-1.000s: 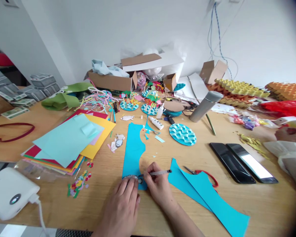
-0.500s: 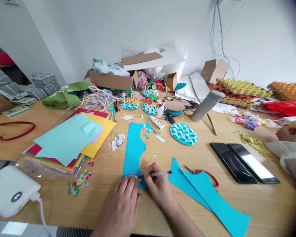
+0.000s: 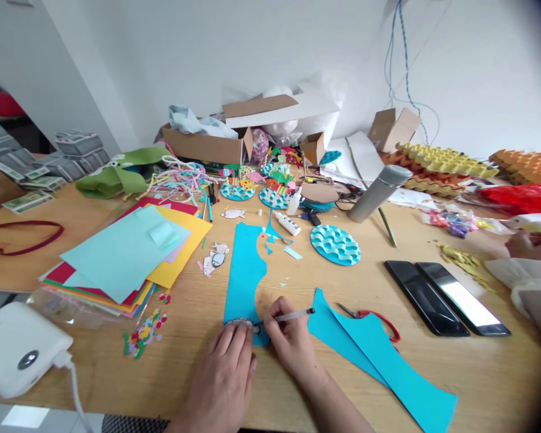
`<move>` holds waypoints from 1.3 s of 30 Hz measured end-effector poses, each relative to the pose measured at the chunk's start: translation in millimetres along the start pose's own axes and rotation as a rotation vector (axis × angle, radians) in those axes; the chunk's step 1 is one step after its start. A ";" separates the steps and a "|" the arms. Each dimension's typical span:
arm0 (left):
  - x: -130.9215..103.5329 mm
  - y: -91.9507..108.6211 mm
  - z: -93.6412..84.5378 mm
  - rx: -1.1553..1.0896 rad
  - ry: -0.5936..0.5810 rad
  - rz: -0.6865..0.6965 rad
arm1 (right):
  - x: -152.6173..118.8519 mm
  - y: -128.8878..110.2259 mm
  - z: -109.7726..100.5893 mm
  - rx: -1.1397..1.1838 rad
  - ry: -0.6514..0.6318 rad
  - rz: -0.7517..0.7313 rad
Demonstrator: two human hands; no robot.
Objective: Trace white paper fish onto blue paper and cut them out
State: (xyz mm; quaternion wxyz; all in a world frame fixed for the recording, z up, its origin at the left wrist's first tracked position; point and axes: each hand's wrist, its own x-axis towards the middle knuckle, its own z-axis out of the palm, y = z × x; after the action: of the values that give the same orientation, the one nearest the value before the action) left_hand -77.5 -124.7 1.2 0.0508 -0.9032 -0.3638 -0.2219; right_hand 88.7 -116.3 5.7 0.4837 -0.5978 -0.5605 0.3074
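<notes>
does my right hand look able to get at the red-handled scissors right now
Probably, once the pen is put down; the right hand is near the scissors, though blue paper partly covers them.

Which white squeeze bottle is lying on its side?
The printed squeeze bottle, left of the wavy blue disc; the other squeeze bottle, just behind it, stands upright.

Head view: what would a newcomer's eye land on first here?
Probably the bright blue paper strip in the middle of the wooden table, where the bare left hand presses and the bare right hand holds a slim pen. Next, the round blue disc with pale wavy ridges beyond it, and two black phones side by side at right.
</notes>
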 end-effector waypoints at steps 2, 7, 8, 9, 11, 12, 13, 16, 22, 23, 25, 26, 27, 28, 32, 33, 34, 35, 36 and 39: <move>0.0 -0.3 -0.6 0.001 -0.015 -0.001 | 0.5 -0.1 0.3 0.011 0.005 0.018; 0.8 -0.4 -2.8 -0.010 -0.051 -0.014 | 0.9 -2.0 0.4 0.034 0.008 0.059; 1.0 -0.2 -3.0 -0.014 -0.057 -0.018 | 1.0 -2.4 0.3 0.037 0.006 0.060; 1.2 -0.1 -3.2 -0.018 -0.064 -0.022 | 1.1 -2.9 0.2 0.039 0.007 0.059; 1.4 0.2 -3.3 -0.022 -0.072 -0.029 | 1.4 -3.5 -0.1 0.037 0.012 0.060; 1.5 0.3 -3.4 -0.024 -0.077 -0.033 | 1.5 -3.6 -0.2 0.034 0.017 0.063; 1.6 0.4 -3.5 -0.027 -0.084 -0.035 | 1.5 -3.6 -0.3 0.028 0.023 0.068; 1.9 0.6 -4.6 -0.028 -0.106 -0.035 | 1.0 -2.5 -0.3 0.012 0.037 0.081; 2.5 0.5 -5.9 -0.015 -0.097 -0.022 | -0.3 1.7 -0.3 0.024 0.057 0.097; 2.7 0.6 -5.9 -0.014 -0.092 -0.024 | -0.3 2.1 -0.2 0.025 0.063 0.102; 3.3 0.9 -5.8 -0.016 -0.087 -0.030 | -0.2 2.3 -0.1 0.020 0.078 0.107; 3.6 1.2 -5.8 -0.019 -0.085 -0.031 | -0.2 2.2 -0.1 0.017 0.084 0.107; 3.9 1.5 -5.8 -0.021 -0.084 -0.031 | -0.1 2.0 -0.1 0.013 0.088 0.106; 4.1 1.8 -5.8 -0.023 -0.086 -0.034 | -0.1 1.6 -0.2 0.010 0.090 0.104; 4.4 2.8 -5.3 -0.024 -0.085 -0.043 | -0.5 0.8 -1.5 -0.007 0.099 0.101; 4.3 2.9 -5.1 -0.024 -0.081 -0.044 | -0.7 0.8 -1.9 -0.010 0.103 0.101; 4.2 2.8 -4.9 -0.025 -0.077 -0.042 | -0.9 0.8 -2.3 -0.011 0.107 0.101; 4.0 2.7 -4.7 -0.026 -0.075 -0.040 | -1.0 0.9 -2.7 -0.010 0.111 0.102; 3.9 2.6 -4.5 -0.026 -0.079 -0.038 | -1.1 0.9 -3.0 -0.011 0.112 0.100; 3.8 2.4 -4.4 -0.024 -0.089 -0.032 | -0.9 -0.5 -3.8 -0.028 0.101 0.078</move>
State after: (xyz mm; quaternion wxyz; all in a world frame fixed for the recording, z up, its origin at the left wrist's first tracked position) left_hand -75.1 -125.1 7.0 0.0200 -0.9068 -0.3775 -0.1866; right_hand 91.8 -118.1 7.3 0.4908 -0.6407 -0.5156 0.2877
